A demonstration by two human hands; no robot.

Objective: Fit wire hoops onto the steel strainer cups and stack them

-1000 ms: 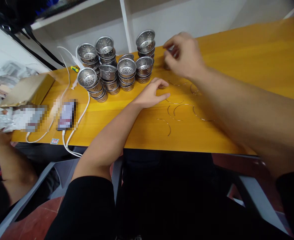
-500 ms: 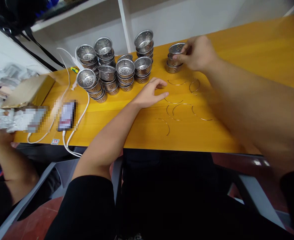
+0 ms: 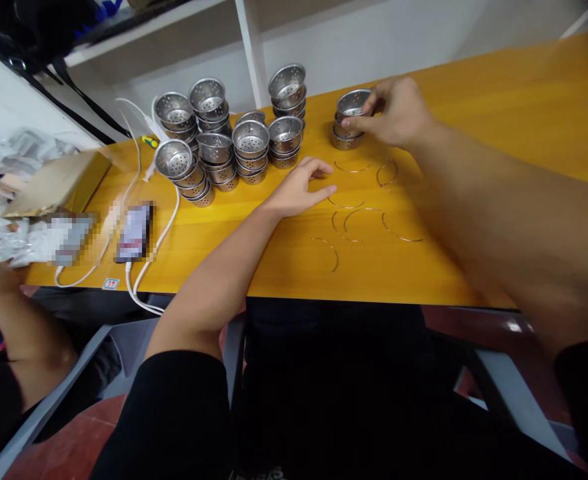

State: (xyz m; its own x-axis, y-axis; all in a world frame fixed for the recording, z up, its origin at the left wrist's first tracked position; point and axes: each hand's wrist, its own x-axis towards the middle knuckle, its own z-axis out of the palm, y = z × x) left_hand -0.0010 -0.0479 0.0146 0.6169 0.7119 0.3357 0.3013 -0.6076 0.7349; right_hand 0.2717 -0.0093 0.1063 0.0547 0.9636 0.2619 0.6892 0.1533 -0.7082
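At the back right, my right hand (image 3: 394, 115) pinches the side of the top perforated metal cup (image 3: 353, 102) in a short stack. Beneath that cup, other cups of the same kind (image 3: 347, 143) show in part. My left hand (image 3: 305, 187) rests on the table with thumb and fingers apart and nothing between them. Just right of it lie several thin curved wires (image 3: 354, 205), and one wire closer to a loop (image 3: 387, 175) lies behind them.
Stacks of perforated metal cups (image 3: 251, 139) stand left of my left hand. Farther left are a phone (image 3: 134, 232) with white cables, a cardboard box (image 3: 67, 183) and clear plastic bags (image 3: 9, 237). Another person's arm (image 3: 29, 320) is at the far left.
My right hand has shifted very slightly at the stack, its thumb a little farther left along the cup. My left hand and the wires stay put.
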